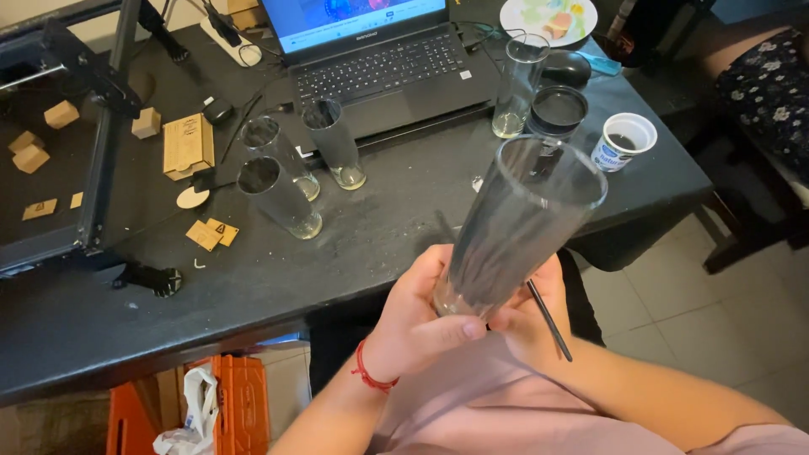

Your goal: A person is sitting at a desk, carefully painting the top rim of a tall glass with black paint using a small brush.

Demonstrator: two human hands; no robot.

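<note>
Both hands hold one tall clear glass (516, 226) in front of the person's body, above the near edge of the black desk (396, 219). The glass is tilted: its thick base sits low between the hands, and its open mouth points up and away to the right, toward the far side of the desk, so the long axis runs from lower left to upper right. The left hand (419, 324) is wrapped around the base from the left, thumb laid across the bottom of the glass. The right hand (529, 320) closes on the base from the right and underneath; it also holds a thin black stick (549, 321), which slants down and to the right from the fingers. A red cord bracelet (368, 372) circles the left wrist.

On the desk, well apart from the held glass, three more tall glasses stand upright in a loose group (286, 173), and a fourth (517, 84) stands to the right of an open laptop (379, 59). Beside that fourth glass lie a round black lid (559, 109) and a white paper cup (624, 141) with dark liquid in it. A plate of food (548, 18) sits at the far edge. Small wooden pieces (187, 145) are scattered on the left part of the desk.
</note>
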